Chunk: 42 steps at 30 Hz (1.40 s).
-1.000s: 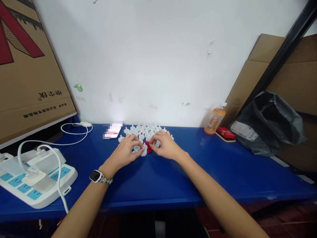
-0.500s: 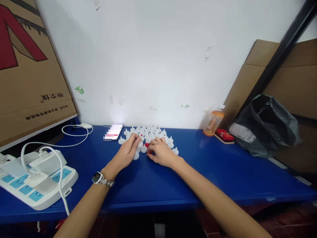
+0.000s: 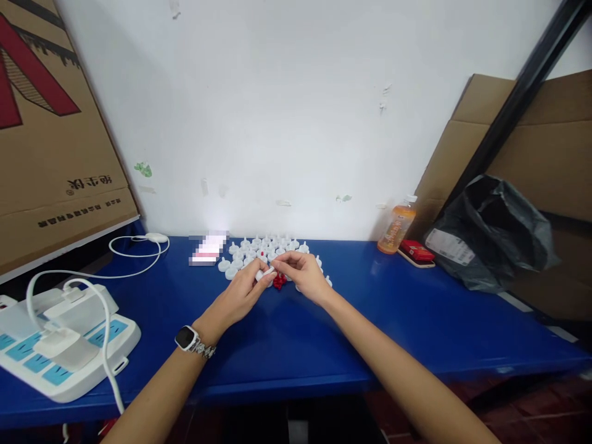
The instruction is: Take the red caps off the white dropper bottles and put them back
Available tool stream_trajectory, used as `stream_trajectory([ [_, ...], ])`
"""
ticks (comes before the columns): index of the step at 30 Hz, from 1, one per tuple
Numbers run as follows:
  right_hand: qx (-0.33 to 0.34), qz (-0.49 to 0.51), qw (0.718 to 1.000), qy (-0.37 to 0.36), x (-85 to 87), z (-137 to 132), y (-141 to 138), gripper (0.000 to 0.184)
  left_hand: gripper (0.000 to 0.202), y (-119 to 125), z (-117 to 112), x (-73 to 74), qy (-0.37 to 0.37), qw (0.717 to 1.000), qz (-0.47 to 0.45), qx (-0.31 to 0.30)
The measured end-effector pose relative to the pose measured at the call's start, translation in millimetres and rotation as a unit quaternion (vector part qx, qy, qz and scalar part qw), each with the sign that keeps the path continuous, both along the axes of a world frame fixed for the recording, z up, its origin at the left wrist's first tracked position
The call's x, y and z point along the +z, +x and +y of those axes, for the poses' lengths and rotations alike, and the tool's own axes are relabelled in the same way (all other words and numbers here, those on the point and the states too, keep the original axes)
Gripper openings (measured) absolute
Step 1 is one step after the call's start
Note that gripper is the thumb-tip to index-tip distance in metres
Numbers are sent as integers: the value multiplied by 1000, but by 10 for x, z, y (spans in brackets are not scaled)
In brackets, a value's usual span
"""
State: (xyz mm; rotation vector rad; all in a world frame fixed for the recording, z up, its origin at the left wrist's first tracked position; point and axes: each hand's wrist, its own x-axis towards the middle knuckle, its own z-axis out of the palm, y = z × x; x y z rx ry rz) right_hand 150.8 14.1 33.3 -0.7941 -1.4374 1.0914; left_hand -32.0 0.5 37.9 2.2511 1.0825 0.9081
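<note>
1. Since the earlier frame, the right hand [image 3: 306, 275] had moved from the heaped red pieces [image 3: 279, 282] to a white cap [image 3: 263, 274].
2. The left hand [image 3: 242, 293] gripped this smooth, spouted cap, partly hiding it.
3. Whether right fingertips gripped its spout, I couldn't tell.

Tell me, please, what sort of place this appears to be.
Probably a small workshop or storeroom workspace: many white spouted caps are clustered on a blue table, with a large printed cardboard box at the left.
</note>
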Motion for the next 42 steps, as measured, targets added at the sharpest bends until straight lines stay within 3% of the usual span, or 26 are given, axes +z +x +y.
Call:
stream_trajectory([
  [9, -1, -8, 1000, 12, 41, 0, 49, 31, 30, 23, -9, -52, -29, 999, 13, 21],
  [15, 34, -33, 998, 28, 22, -1, 84, 30, 33, 14, 39, -123, -12, 999, 23, 33],
  [19, 40, -16, 999, 9, 20, -14, 32, 33, 34, 31, 1, -85, 1, 999, 37, 28],
  [24, -23, 53, 998, -2, 11, -43, -93, 36, 37, 64, -48, 7, -16, 999, 25, 30],
  [30, -72, 73, 995, 12, -42, -54, -175, 38, 40, 90, -25, -81, 3, 1000, 19, 16],
  [35, -47, 48, 997, 33, -25, -31, -122, 35, 46, 85, -10, -127, 32, 999, 7, 9],
  [42, -3, 23, 999, 48, -74, -9, -112, 33, 56, 60, 21, -202, 15, 999, 26, 20],
])
